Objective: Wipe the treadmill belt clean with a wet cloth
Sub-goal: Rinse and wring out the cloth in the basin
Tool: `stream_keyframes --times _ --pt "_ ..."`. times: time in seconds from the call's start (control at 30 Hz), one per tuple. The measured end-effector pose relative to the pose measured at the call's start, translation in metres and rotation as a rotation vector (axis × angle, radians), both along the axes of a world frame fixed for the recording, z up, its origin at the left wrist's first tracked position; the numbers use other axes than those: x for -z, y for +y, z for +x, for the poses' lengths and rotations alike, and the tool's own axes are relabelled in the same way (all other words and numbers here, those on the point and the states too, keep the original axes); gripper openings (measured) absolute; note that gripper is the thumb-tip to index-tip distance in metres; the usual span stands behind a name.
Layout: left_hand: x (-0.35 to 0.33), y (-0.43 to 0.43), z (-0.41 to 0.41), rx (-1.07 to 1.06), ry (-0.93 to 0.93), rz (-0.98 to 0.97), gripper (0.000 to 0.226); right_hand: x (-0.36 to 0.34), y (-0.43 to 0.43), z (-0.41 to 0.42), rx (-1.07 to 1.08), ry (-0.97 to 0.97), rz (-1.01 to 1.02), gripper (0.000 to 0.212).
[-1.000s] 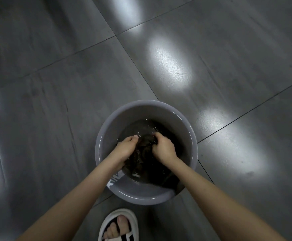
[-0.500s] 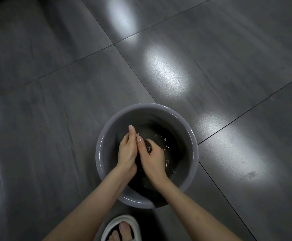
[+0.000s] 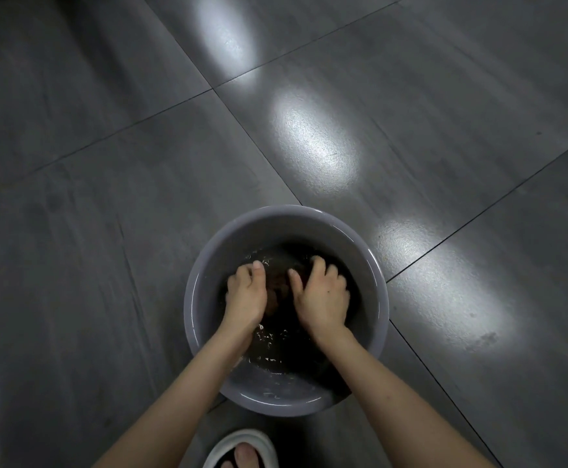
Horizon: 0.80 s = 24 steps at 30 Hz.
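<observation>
As left hand point(image 3: 245, 295) and right hand point(image 3: 323, 298) are clutching a dark sodden cloth point(image 3: 277, 288) mid-bunch in a round grey plastic basin point(image 3: 381, 298), it is probably handling limp and slippery.

Both forearms are bare along all the length that shows, from the lower edge of the view up to the wrists. The left hand point(image 3: 245, 295) and the right hand point(image 3: 323, 298) are bare as well. The fingernails that show are short and plain, and the left thumbnail is the clearest of them. A small dark dot sits on the back of the right hand.

At the bottom edge one foot wears an open-toed slipper point(image 3: 242, 440). It is pale, whitish grey, with a thick, smooth, rounded sole rim that curves round the front. The bare big toe point(image 3: 247, 453) lies inside that rim. The frame cuts off the rest of the foot and the slipper's strap.
</observation>
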State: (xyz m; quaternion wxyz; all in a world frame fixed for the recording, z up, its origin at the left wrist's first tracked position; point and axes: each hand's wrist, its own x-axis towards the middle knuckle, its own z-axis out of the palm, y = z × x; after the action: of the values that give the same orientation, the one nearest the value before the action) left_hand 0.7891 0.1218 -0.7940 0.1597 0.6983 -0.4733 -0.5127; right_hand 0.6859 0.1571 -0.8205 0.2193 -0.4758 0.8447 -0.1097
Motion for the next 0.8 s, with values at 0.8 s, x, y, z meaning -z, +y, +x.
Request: stream_keyframes --times 0.8 --pt "-0.01 -0.004 -0.008 -0.502 0.467 0.238 0.041 -0.03 0.01 0.041 0.009 -0.432 -0.339 0.061"
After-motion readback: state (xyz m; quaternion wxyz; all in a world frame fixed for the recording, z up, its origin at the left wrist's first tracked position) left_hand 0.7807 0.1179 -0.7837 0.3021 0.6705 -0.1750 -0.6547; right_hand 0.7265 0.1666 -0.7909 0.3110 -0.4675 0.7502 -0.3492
